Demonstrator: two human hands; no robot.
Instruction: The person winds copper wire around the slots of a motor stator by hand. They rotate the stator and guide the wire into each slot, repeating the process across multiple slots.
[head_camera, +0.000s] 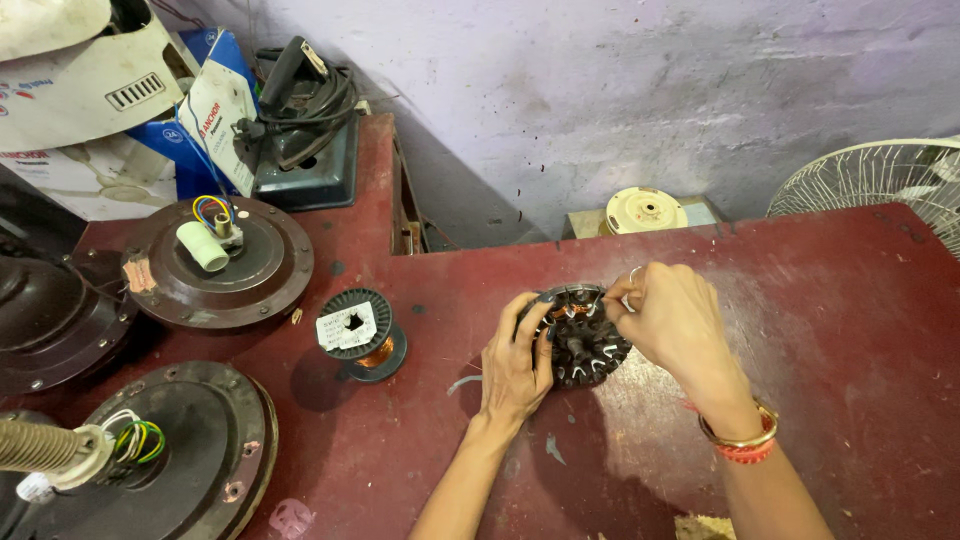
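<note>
A round dark fan stator (585, 345) with slots and some copper winding stands tilted on a dark red table (820, 300). My left hand (515, 365) grips its left rim and steadies it. My right hand (675, 320) is at the stator's top right edge, fingers pinched together on something thin there, apparently copper wire; the wire itself is too fine to see clearly. Bangles circle my right wrist.
A spool of copper wire (360, 332) stands left of the stator. Two brown ceiling fan motor housings (215, 262) (170, 450) with coloured wires lie at left. An iron (305, 95) and boxes sit at back left. A white fan guard (880, 180) is at right.
</note>
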